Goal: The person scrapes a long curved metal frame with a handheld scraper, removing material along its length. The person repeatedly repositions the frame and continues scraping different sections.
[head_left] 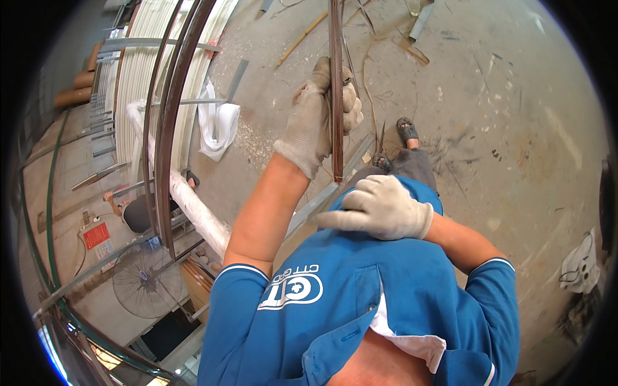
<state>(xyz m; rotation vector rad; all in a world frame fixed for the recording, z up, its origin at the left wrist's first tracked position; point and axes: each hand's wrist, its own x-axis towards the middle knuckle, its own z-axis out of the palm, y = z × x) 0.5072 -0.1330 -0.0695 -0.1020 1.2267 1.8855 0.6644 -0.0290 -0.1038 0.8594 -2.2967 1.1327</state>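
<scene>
Brown bar [337, 32] at twelve o'clock in the head view, grasped by the gloved left hand [320, 96], apparently to steady it. At three, the right hand [385, 209] curls, palm hidden; I cannot tell if it holds anything. Concrete floor [508, 128] offers room at two; white panels [143, 96] limit ten.
</scene>
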